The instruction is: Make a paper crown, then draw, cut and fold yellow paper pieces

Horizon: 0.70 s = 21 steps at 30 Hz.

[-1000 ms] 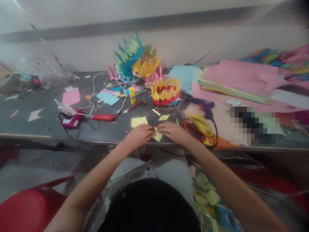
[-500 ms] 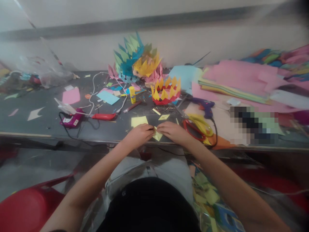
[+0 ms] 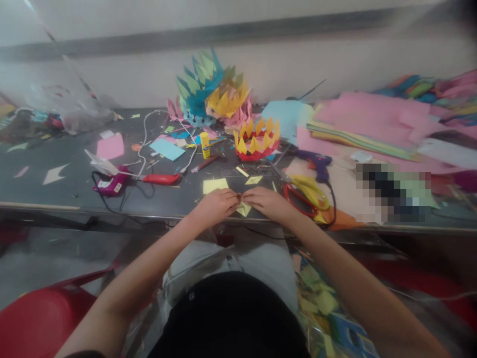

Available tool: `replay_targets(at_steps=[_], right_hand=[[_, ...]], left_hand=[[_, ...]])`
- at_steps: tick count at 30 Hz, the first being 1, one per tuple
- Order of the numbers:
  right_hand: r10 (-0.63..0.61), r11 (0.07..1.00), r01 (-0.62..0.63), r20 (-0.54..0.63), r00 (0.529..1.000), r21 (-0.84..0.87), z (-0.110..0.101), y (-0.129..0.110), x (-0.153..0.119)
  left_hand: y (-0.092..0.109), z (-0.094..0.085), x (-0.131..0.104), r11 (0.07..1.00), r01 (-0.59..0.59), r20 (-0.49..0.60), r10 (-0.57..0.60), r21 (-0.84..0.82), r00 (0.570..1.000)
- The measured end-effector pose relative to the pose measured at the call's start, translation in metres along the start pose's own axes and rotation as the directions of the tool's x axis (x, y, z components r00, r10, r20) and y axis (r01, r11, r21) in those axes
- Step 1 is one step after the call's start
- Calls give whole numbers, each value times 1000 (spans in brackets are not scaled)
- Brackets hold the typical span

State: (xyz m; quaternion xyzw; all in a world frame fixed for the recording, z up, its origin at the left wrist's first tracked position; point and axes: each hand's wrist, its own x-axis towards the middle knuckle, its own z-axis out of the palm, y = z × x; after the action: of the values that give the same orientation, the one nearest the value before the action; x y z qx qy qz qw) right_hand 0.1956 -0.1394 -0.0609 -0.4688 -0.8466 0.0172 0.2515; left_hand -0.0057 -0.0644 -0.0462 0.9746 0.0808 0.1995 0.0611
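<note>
Near the table's front edge, a small piece of folded yellow paper (image 3: 244, 209) lies between my two hands. My left hand (image 3: 222, 203) is closed with its fingertips on the paper's upper left part. From the other side my right hand (image 3: 264, 200) pinches the same paper, its fingertips nearly meeting the left ones. The fingers cover the paper's top. A flat yellow paper square (image 3: 215, 185) lies just beyond my left hand. Past my right hand is another folded yellow piece (image 3: 254, 180). Red-and-yellow-handled scissors (image 3: 303, 199) rest to the right of my right hand.
A red and yellow paper crown (image 3: 257, 140) stands beyond my hands, with more colourful crowns (image 3: 212, 94) behind. A glue stick (image 3: 204, 145) stands upright. A purple glue gun (image 3: 316, 161) lies right, before stacked coloured paper (image 3: 368, 122). A red-handled tool (image 3: 161, 179) lies left.
Both hands stay on the folded yellow paper at the same spot. The left fingertips have shifted slightly to the right. Nothing else on the table has visibly moved.
</note>
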Motion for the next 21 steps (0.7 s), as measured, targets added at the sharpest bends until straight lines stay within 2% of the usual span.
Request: replay_targets(at_steps=[6,15,21], right_hand=[[18,1000,-19,6,1000,11,1,1,-1],[39,999,-39,13,999,19,0,0,-1],[34,999,-34,28,999,21,1,1,-1]], left_hand=[[0,-5,-1,999,9,2,-9,-36,1000],[1,-1,-2,998,14,-28,-16,-65,999],[2,-3,-3,998,7,-6,-7,-61,1000]])
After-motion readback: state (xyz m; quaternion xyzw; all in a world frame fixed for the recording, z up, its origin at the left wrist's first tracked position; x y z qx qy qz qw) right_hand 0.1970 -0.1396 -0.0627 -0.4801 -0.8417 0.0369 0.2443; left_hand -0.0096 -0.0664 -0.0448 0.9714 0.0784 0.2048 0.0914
